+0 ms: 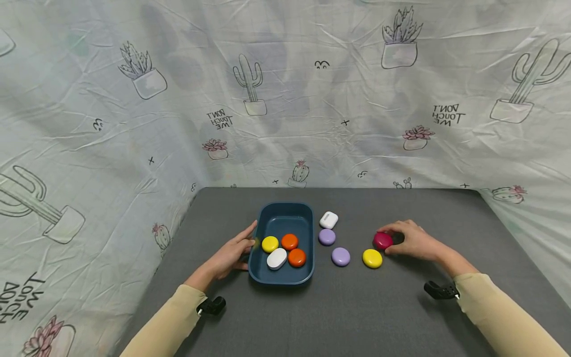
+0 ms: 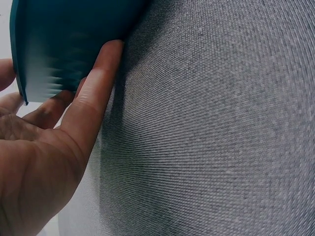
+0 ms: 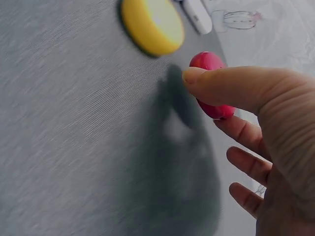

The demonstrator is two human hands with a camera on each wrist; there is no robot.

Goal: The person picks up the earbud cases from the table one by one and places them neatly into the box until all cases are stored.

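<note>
Red disc [image 1: 382, 241] is pinched in the right hand [image 1: 415, 243]; the left hand [image 1: 228, 256] lies at the tray [image 1: 285, 223]

On the grey desk [image 1: 348, 307], the red disc is right of the middle, some way in from the right edge. The thumb and the index finger of the right hand grip it, while the other fingers are free. I cannot tell whether the red disc touches the desk.

The left hand, well apart from the right one, touches the left wall of the tray from outside; its fingers are spread, not curled around it. This blue tray stands on the left part of the desk, its far end near the far edge.

Inside, in the near half of the tray, are a small yellow disc [image 1: 269, 244], a white oval [image 1: 277, 259], an orange disc [image 1: 290, 242] and a second orange disc [image 1: 297, 258].

Between the tray and the right hand lie a white case [image 1: 328, 219], a lilac disc [image 1: 327, 237] just nearer than it, a second lilac disc [image 1: 341, 257], and another yellow disc [image 1: 372, 258] just beside the red one. A pale curtain [image 1: 294, 99] with drawings of cactuses hangs behind the far edge.
</note>
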